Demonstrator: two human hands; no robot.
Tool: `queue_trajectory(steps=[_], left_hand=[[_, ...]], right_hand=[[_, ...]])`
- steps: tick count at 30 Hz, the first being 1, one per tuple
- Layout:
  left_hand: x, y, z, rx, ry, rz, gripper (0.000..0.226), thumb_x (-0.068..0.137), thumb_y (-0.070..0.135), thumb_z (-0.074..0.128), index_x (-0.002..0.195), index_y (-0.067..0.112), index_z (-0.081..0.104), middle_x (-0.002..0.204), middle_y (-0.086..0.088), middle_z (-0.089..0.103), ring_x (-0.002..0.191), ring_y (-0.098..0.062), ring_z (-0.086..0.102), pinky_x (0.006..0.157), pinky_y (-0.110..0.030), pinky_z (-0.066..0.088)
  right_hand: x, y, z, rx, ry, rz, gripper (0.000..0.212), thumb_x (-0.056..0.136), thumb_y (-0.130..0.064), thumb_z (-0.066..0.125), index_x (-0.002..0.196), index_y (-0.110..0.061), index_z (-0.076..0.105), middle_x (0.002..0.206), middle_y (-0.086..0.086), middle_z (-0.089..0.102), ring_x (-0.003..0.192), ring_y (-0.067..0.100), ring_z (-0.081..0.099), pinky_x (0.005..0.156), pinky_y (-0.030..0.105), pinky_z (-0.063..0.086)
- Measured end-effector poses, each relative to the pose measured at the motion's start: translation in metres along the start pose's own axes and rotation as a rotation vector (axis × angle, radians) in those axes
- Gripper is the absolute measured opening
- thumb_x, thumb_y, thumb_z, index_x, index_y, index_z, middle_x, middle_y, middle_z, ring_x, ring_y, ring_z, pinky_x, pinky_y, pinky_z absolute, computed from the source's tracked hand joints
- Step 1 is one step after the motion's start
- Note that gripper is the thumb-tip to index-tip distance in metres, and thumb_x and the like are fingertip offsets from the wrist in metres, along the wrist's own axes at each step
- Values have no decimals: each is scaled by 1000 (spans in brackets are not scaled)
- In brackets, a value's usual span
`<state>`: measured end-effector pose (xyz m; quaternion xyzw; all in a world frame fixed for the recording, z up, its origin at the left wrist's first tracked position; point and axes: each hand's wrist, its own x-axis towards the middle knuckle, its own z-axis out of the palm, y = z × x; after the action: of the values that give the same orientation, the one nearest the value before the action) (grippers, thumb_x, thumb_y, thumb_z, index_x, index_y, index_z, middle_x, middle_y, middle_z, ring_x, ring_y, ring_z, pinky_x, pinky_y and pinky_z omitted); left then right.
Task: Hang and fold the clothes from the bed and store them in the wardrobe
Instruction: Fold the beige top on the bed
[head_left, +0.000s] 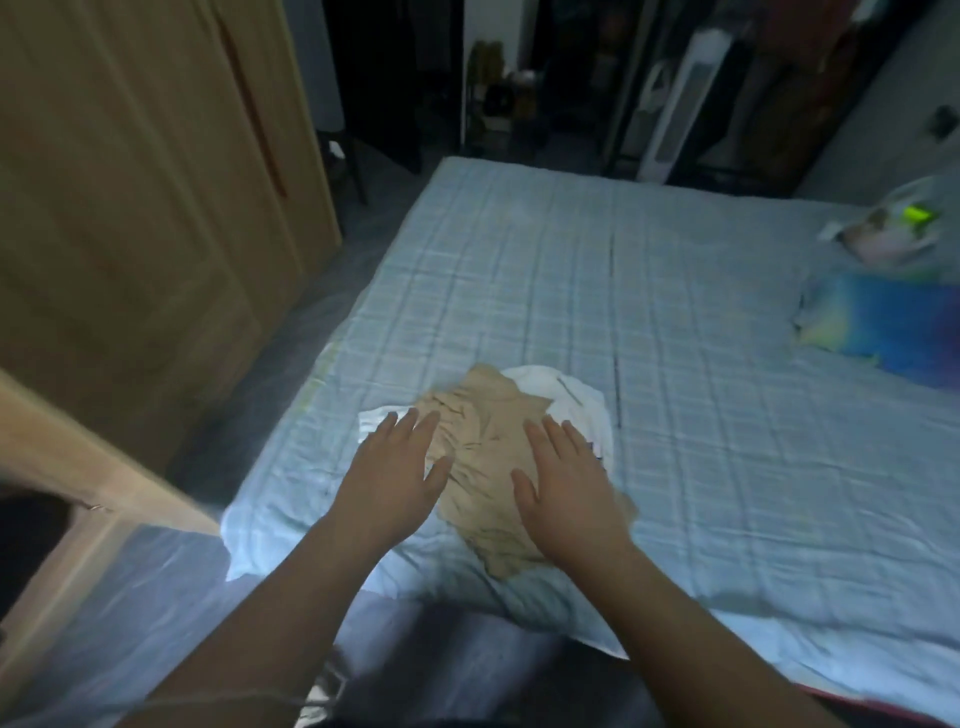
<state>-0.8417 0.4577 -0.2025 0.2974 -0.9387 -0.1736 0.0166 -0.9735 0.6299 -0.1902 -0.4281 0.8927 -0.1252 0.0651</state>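
A crumpled beige garment (485, 441) lies on top of a white garment (576, 400) near the bed's near-left corner. Both lie on the light blue checked bed sheet (623, 270). My left hand (397, 467) hovers flat over the beige garment's left edge, fingers spread, holding nothing. My right hand (563, 478) is flat over its right side, fingers together and extended, also holding nothing. Whether the palms touch the cloth I cannot tell. The wooden wardrobe (130, 208) stands to the left, with an open door edge (78, 467) close to me.
A blue and yellow cloth bundle (883, 327) and a clear plastic bag (893, 228) lie at the bed's right side. A white tower fan (675, 104) and dark furniture stand beyond the bed's far end. A narrow floor strip runs between wardrobe and bed.
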Motion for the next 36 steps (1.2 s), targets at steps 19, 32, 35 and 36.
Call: queue_trajectory(steps=[19,32,35,36], left_hand=[[180,-37,131,-170,-264,-169,60,97,34,54,150,12,37,153,-10,40,141,-27,34,113,-42,34],[325,-128,260,-356,-461,-489,61,91,18,58,148,14,36,141,-12,48,130,-28,48,104,-37,41],[338,-138,281,-393,-404,-481,43,91,26,61,131,16,50,121,-8,61,110,-28,59,87,-36,46],[339,-139,285,-411,-380,-496,38,91,29,61,125,17,51,113,-6,63,102,-27,61,81,-34,45]], right_hand=[[147,125,110,-15,-291,243,61,95,-41,44,152,-21,32,156,2,36,143,20,32,112,41,33],[313,125,277,350,-621,309,22,91,-20,54,112,-16,54,99,1,59,94,20,58,81,32,39],[330,107,311,489,-587,373,27,93,-29,57,117,-17,57,106,2,64,99,22,61,87,36,46],[334,102,320,494,-565,399,31,93,-33,59,118,-16,58,110,6,64,103,26,61,90,39,48]])
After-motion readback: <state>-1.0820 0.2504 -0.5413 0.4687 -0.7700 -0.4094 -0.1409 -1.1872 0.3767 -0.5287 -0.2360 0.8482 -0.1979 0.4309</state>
